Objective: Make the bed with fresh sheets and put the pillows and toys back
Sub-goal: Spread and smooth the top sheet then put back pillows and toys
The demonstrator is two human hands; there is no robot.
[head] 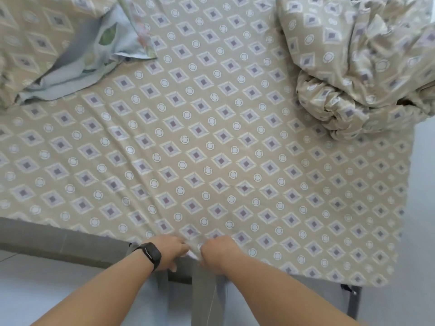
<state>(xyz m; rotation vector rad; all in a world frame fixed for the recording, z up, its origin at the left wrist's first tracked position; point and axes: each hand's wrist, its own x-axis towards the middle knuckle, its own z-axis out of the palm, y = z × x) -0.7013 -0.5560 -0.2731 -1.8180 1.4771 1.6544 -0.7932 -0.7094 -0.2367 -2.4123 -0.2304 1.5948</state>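
A beige sheet point(211, 137) printed with diamonds and circles is spread over the bed. At its near edge my left hand point(171, 251), with a black watch on the wrist, and my right hand point(217, 251) both pinch the sheet's hem close together. Creases fan out from that spot across the cloth. A bunched duvet point(357, 67) in the same pattern lies at the far right. A pillow point(35, 43) in the same print lies at the far left, with a pale blue-green floral cloth point(94, 60) beside it.
The grey bed frame point(58, 243) shows uncovered along the near left edge, with a grey leg point(203, 297) below my hands and another leg point(353, 302) at the right. Pale floor point(70, 290) runs along the near side.
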